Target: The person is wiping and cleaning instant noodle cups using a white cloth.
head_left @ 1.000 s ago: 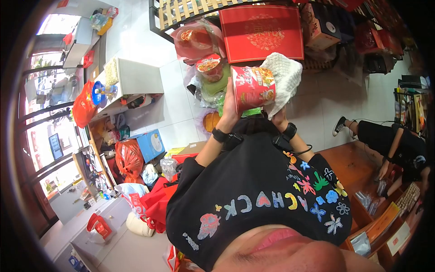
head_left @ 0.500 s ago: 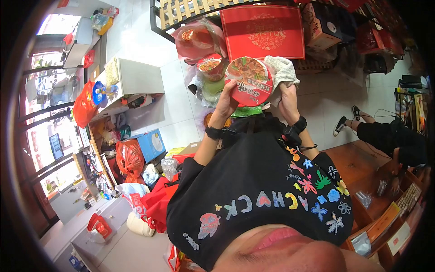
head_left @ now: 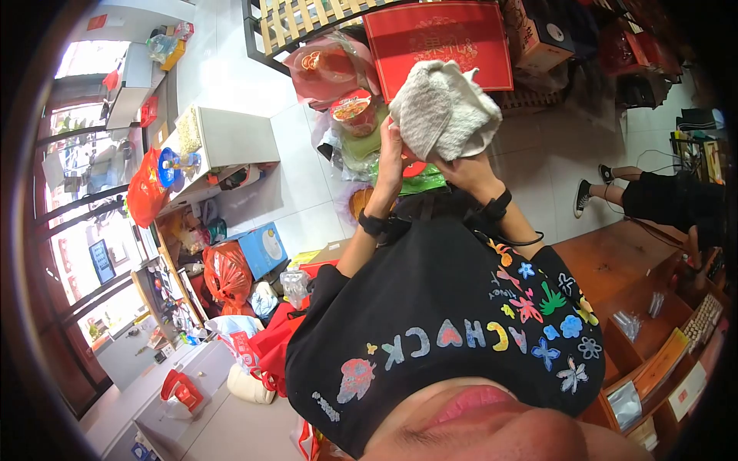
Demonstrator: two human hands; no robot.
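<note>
The left hand (head_left: 390, 157) is closing its fingers round the side of the instant-noodle cup (head_left: 415, 168) — mostly hidden — while the right hand (head_left: 461, 165) is clutching a white towel (head_left: 444, 111), draping over the cup between both grips.

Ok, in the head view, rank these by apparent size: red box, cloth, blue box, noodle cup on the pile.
1. red box
2. cloth, held nearest the camera, so it looks bigger than it is
3. blue box and noodle cup look alike; not ranked
</note>
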